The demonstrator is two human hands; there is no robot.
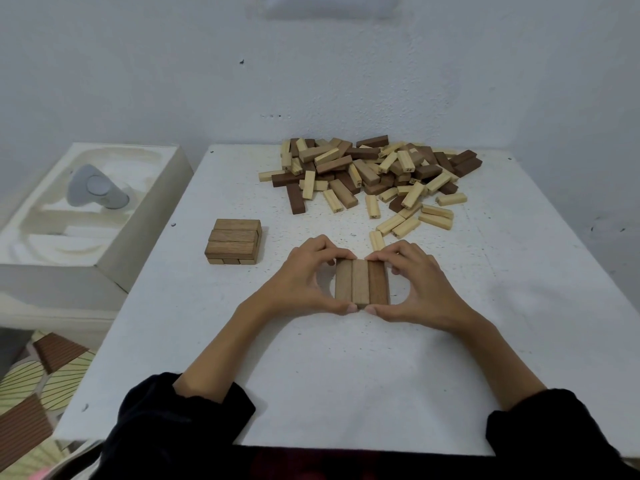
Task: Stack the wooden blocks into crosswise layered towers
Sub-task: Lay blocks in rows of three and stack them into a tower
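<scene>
Three wooden blocks [361,284] lie side by side on the white table [346,375], long sides touching, forming one flat layer. My left hand [298,282] curls round the layer's left side, thumb at the near end and fingers at the far end. On the right side my right hand [420,284] does the same, squeezing the row together. A short two-layer tower [233,241] of mid-brown blocks stands to the left, its upper layer laid crosswise. A loose pile of light and dark blocks [370,171] covers the table's far end.
A white moulded foam tray [86,209] holding a grey device [95,190] sits left of the table. The wall rises right behind the pile. A patterned floor mat [31,386] shows at lower left.
</scene>
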